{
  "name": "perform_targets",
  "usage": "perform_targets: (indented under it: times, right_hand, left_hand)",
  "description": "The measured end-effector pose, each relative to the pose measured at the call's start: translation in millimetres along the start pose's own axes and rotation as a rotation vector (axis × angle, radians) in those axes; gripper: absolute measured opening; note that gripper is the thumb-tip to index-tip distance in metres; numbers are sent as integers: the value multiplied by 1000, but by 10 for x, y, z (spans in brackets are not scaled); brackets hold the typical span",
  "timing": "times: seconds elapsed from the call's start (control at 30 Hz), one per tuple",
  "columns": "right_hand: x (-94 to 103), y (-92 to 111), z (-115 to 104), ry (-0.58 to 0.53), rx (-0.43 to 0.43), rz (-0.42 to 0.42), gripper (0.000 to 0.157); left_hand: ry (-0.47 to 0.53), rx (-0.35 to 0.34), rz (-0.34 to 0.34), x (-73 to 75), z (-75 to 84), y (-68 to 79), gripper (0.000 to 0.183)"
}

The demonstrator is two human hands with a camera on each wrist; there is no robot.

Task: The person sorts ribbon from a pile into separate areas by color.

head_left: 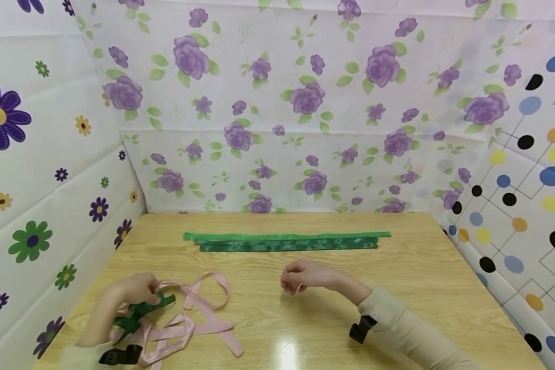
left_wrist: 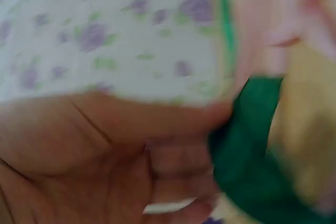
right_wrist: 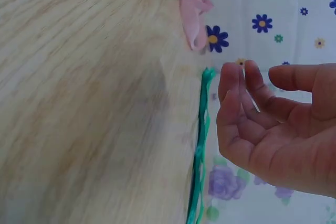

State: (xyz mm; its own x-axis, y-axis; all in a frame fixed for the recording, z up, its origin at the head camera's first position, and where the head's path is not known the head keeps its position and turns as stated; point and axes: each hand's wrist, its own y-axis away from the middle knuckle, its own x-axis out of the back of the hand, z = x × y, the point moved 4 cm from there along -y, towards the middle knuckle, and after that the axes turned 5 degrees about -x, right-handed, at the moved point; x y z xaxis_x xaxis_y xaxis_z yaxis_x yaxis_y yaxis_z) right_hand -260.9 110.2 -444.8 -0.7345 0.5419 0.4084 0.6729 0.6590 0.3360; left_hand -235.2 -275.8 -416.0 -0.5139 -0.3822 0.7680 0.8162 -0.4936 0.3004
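At the near left of the table, my left hand [head_left: 136,289] pinches a dark green ribbon [head_left: 141,312] between thumb and fingers. The left wrist view shows this green ribbon [left_wrist: 252,150] hanging from the fingertips, somewhat blurred. Beneath and beside it lies a loose tangle of pink ribbon [head_left: 208,326], with a loop curling up to the right. My right hand [head_left: 310,276] hovers over the middle of the table, holding nothing. Its fingers [right_wrist: 231,124] are loosely bent, with the thumb apart from them in the right wrist view.
Toward the back of the wooden table [head_left: 425,288], a bright green ribbon [head_left: 305,236] and darker green ribbons [head_left: 287,244] lie stretched out side by side. Flowered cloth [head_left: 277,154] hangs behind, with patterned cloths on both sides.
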Motion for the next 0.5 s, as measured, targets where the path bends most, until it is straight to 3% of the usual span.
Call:
perform_targets:
  times: [0.13,0.23,0.3,0.33,0.4,0.5]
  right_hand:
    - [-57,16,-140,41,79,-48,36]
    - [-105,24,-285,84,150,-81,32]
    - [-137,40,-418,121,212,-100,29]
    - [-153,57,-493,137,243,-103,29]
    - [-182,104,-662,159,319,-96,35]
    - [-195,204,-934,110,445,-82,51]
  left_hand:
    - [361,-383,-307,140,231,186,14]
    - [490,-668,-394,263,533,301,14]
    - [496,-840,-385,336,801,330,24]
    - [461,-888,-349,367,942,329,29]
    - [358,-910,-251,403,1223,281,32]
    - [227,-868,-112,400,1613,108,27]
